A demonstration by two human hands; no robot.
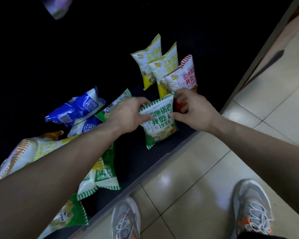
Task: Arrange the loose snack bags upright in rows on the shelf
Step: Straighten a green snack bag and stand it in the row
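Note:
A green and white snack bag (160, 123) stands upright near the front of the dark shelf (138, 157). My left hand (128, 114) grips its top left corner and my right hand (195, 109) grips its top right edge. Right behind it stand a red and white bag (183, 78) and two yellow and white bags (166, 68) (148, 61) in a row. To the left, loose bags lie flat in a heap: two blue ones (76, 107), green ones (104, 176) and a yellow and orange one (24, 152), partly hidden by my left forearm.
The shelf's pale front lip (162, 163) runs diagonally from lower left to upper right. Beige floor tiles (205, 187) lie in front of it, with my two grey sneakers (252, 209) on them. A purple bag (59, 6) shows blurred at the top left.

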